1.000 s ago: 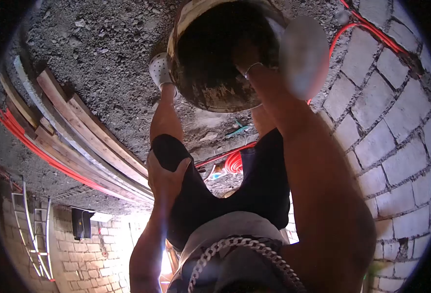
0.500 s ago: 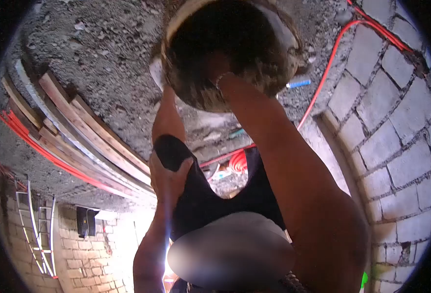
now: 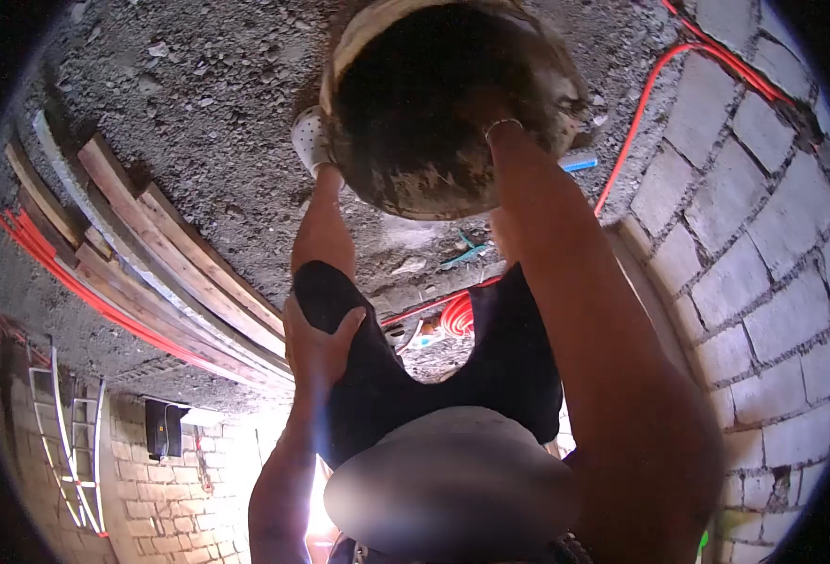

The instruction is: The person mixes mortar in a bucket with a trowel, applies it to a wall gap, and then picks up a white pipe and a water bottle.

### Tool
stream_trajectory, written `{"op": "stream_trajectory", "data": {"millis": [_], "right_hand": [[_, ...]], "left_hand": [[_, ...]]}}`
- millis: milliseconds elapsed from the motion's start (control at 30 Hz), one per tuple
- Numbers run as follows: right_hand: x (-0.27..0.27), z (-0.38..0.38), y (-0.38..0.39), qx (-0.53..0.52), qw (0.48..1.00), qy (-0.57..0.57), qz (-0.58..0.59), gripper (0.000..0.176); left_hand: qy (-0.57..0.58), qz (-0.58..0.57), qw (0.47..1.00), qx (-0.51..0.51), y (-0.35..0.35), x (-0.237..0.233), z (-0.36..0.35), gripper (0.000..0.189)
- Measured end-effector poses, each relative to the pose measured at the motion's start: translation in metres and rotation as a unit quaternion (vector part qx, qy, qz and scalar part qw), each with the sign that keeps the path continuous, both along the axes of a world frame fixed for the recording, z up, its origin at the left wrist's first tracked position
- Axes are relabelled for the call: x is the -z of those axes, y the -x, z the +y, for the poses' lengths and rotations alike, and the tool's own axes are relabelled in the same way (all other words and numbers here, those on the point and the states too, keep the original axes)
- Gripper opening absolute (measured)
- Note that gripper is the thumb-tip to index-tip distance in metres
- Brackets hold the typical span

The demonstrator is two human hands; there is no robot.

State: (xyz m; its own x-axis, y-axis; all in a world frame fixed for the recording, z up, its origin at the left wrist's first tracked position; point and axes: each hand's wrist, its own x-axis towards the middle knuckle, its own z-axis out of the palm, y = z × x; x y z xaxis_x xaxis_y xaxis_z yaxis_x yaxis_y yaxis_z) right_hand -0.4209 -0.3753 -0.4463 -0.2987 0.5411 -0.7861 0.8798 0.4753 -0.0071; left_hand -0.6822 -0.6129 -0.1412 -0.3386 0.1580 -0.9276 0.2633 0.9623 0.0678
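My left hand [image 3: 325, 340] rests on my left knee [image 3: 326, 291], thumb spread away from the fingers, with nothing in it. A large round tub [image 3: 424, 193], dirty at the rim and very dark inside, stands between my feet. Down into its right side reaches my right arm [image 3: 565, 235], with a bracelet [image 3: 502, 124] at the wrist. My right hand [image 3: 483, 105] is barely visible in the dark interior; its fingers and anything they hold are hidden. A light perforated shoe [image 3: 310, 139] shows beside the tub.
Long boards [image 3: 175, 246] and red tubes [image 3: 86, 296] lie on gravelly ground at left. A red hose [image 3: 633, 117] runs by the block wall [image 3: 739, 273] at right, near a blue object [image 3: 579, 164]. Red coils [image 3: 457, 315] lie behind my legs; a ladder [image 3: 67, 437] stands lower left.
My right hand and forearm have shifted right within the tub. In view, the tub sits slightly farther right and more of the shoe shows. My left hand remains on the knee.
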Motion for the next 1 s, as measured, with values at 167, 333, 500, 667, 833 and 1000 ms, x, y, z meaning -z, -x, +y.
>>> {"op": "stream_trajectory", "data": {"millis": [167, 333, 500, 667, 833, 1000], "right_hand": [[-0.015, -0.062, 0.000, -0.029, 0.998, -0.005, 0.058, 0.023], [-0.017, -0.093, 0.040, -0.064, 0.987, -0.039, 0.143, 0.024], [-0.031, -0.097, 0.014, -0.098, 0.972, -0.068, 0.204, 0.024], [-0.080, -0.067, 0.055, -0.065, 0.986, 0.027, 0.152, 0.026], [-0.035, -0.054, 0.090, 0.017, 0.988, 0.118, 0.100, 0.025], [0.032, -0.044, 0.110, -0.040, 0.937, 0.028, 0.347, 0.026]], "left_hand": [[0.007, -0.010, 0.999, -0.038, 0.010, 0.002, 0.002, 0.088], [-0.011, -0.004, 1.000, -0.022, 0.011, 0.004, 0.007, 0.087], [-0.012, -0.001, 1.000, -0.012, 0.003, 0.007, 0.001, 0.089], [-0.020, 0.007, 1.000, -0.004, 0.000, 0.009, 0.000, 0.090], [-0.001, -0.001, 1.000, -0.018, -0.006, 0.008, 0.008, 0.089], [-0.035, 0.021, 0.999, -0.004, -0.011, 0.006, -0.002, 0.079]]}}
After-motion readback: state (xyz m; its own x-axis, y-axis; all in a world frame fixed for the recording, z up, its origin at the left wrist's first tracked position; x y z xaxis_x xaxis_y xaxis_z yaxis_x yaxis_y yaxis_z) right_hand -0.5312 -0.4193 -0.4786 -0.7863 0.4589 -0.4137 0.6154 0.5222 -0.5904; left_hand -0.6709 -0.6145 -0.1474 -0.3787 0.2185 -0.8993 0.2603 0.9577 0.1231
